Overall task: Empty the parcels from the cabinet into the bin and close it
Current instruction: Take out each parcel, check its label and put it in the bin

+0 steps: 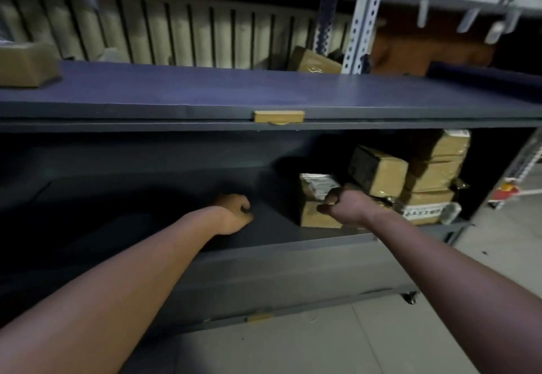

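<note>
The dark grey cabinet (205, 151) stands open at the front, its front panel (278, 274) folded down below the opening. Several brown taped parcels (431, 174) are piled in its right end. My right hand (347, 206) grips the nearest small parcel (315, 189), which has a white label, at its right edge. My left hand (234, 212) is inside the cabinet on the bare floor to the left of the pile, fingers loosely curled, holding nothing. No bin is in view.
The cabinet's blue top (205, 89) carries a brown box (26, 66) at the far left and another box (313, 61) at the back. A yellow latch (278, 116) sits on the top's front edge. A perforated shelf post (360, 22) rises behind. Pale tiled floor (322, 344) lies below.
</note>
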`<action>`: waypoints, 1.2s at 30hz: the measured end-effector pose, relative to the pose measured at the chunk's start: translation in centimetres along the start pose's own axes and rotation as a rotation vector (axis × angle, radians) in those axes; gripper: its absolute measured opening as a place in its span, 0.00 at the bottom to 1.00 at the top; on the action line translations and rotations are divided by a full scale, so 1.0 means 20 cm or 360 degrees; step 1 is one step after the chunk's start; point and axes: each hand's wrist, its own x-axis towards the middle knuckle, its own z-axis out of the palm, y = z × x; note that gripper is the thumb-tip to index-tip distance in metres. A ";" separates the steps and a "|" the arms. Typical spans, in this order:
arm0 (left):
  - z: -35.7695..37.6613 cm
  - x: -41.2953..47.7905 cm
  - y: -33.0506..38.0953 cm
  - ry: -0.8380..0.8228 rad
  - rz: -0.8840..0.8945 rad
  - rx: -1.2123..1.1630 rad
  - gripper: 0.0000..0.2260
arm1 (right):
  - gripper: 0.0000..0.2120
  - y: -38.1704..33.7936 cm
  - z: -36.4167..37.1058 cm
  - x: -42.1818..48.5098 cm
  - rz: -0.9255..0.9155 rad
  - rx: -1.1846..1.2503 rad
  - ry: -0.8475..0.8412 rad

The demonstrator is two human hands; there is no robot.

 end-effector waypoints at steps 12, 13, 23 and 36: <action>0.19 0.55 0.42 0.0152 0.0115 -0.0368 0.15 | 0.20 0.35 0.03 0.39 0.0190 -0.0016 0.0323; 0.20 0.56 0.44 0.0118 0.0066 -0.0397 0.19 | 0.19 0.35 0.05 0.40 0.0213 -0.0001 0.0356; 0.33 0.54 0.40 -0.0174 -0.0261 -0.1182 0.27 | 0.17 0.29 0.21 0.44 0.0250 0.0258 0.0347; 0.25 0.01 0.15 0.0088 -0.0221 -0.1656 0.26 | 0.13 -0.06 0.34 -0.04 0.0111 0.0908 0.0651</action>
